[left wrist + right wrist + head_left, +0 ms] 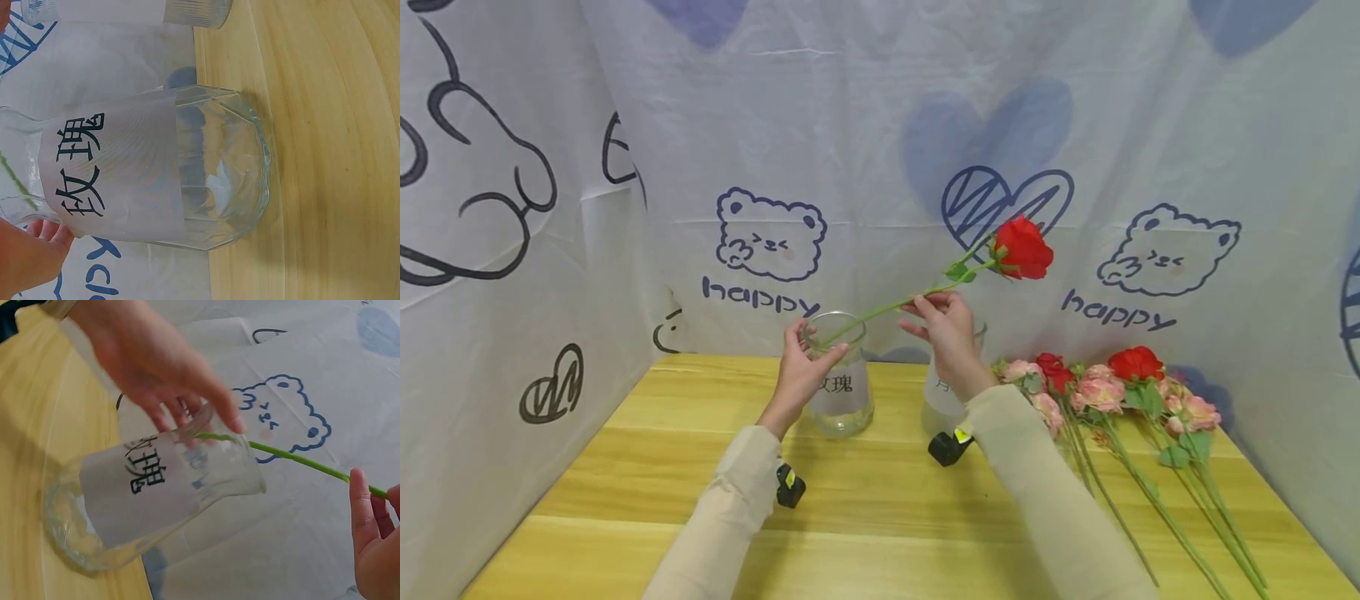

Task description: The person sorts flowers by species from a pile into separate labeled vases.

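A red rose on a long green stem slants down to the left, its bloom at the upper right. My right hand pinches the stem midway along its length. The stem's lower end reaches inside the mouth of a clear glass vase with a white label bearing dark characters. Around that vase's neck my left hand holds on, thumb at the near side and fingers behind the glass. In the right wrist view, the green stem runs from the vase neck to the right hand's fingers.
A second labelled glass vase stands to the right, partly behind the right hand and sleeve. Several red and pink flowers lie on the right of the wooden table, stems toward the front. A printed cloth hangs behind.
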`<state>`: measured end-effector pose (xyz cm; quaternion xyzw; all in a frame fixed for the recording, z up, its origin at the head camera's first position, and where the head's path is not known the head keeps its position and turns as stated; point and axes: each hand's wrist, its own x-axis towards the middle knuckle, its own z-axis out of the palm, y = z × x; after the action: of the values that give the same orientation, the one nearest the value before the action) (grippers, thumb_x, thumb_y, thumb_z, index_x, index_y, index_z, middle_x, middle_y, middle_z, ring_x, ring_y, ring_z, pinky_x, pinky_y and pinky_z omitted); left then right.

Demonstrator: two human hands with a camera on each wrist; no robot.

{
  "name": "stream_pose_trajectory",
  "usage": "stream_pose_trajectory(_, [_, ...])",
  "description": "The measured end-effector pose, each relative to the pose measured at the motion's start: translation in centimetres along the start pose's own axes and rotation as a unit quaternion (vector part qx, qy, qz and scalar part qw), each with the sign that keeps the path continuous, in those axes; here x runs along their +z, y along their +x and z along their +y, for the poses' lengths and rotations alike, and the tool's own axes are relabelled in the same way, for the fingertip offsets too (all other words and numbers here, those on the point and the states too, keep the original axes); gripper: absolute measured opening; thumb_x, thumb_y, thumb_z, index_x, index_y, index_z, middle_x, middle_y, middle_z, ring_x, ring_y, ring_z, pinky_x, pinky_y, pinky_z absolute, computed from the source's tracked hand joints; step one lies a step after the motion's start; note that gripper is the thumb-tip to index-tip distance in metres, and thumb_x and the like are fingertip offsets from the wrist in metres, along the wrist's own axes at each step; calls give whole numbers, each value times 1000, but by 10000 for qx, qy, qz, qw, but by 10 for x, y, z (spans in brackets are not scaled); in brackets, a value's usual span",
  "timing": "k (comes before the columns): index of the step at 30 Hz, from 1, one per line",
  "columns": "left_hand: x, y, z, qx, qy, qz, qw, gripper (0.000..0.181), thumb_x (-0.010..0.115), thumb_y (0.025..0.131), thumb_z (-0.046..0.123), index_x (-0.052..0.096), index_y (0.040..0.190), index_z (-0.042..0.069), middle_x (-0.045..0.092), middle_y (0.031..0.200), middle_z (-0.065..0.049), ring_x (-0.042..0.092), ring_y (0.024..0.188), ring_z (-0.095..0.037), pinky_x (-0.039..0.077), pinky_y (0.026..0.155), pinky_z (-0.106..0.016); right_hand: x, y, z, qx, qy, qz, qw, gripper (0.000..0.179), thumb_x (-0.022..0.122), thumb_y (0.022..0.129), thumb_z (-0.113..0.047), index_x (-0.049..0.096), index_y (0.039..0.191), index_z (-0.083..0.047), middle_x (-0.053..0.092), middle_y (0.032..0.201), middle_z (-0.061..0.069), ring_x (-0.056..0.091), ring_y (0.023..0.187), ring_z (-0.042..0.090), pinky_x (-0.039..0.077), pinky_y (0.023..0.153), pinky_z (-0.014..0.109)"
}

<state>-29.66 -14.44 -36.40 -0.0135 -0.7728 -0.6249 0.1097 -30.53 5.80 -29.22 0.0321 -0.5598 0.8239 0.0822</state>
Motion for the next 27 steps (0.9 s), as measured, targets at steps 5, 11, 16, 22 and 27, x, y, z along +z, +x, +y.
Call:
stream_pose_trajectory(5, [1, -1, 1, -7, -15, 33, 10000, 89, 74, 85, 30, 17, 151, 11, 30, 151, -14, 31, 137, -35, 31, 111, -48, 4, -1, 4, -359, -687, -234, 9967, 10, 53, 97, 0, 48, 106, 3, 59, 104, 16, 62, 98, 31, 59, 67, 27])
stream_pose_trajectory(11, [1, 1, 0, -17, 1, 13, 10000, 89, 73, 86, 31, 17, 151, 10, 29, 152, -14, 30, 137, -36, 30, 111, -48, 20, 8, -2, -950, -1674, -676, 9790, 11, 51, 98, 1, 50, 107, 7, 61, 102, 19, 62, 89, 25, 59, 63, 28])
stream_pose_trajectory(16, [0, 0, 1, -53, -30, -12, 10000, 90, 74, 85, 31, 16, 151, 11, 28, 152, -14, 30, 137, -35, 29, 112, -48, 42, 20, -14, -1161, -2600, -989, 9535, 18, 54, 96, 0, 54, 112, 9, 63, 103, 22, 63, 91, 30, 59, 60, 28])
stream_pose_trajectory(22, [-1, 1, 0, -24, -75, -17, 10000, 91, 74, 85, 31, 15, 151, 10, 27, 153, -16, 29, 138, -37, 29, 111, -50, 61, 23, -18, -1140, -3450, -1319, 9222, 17, 57, 96, -4, 59, 110, 6, 66, 100, 20, 65, 90, 32, 58, 60, 29])
stream_pose_trajectory(27, [-1, 0, 1, -47, -65, -50, 10000, 90, 73, 85, 32, 15, 151, 11, 27, 153, -16, 28, 138, -36, 29, 112, -49, 66, 21, -13, -1209, -3950, -1410, 8997, 15, 58, 94, -1, 62, 106, 7, 68, 95, 19, 65, 81, 31, 56, 57, 26])
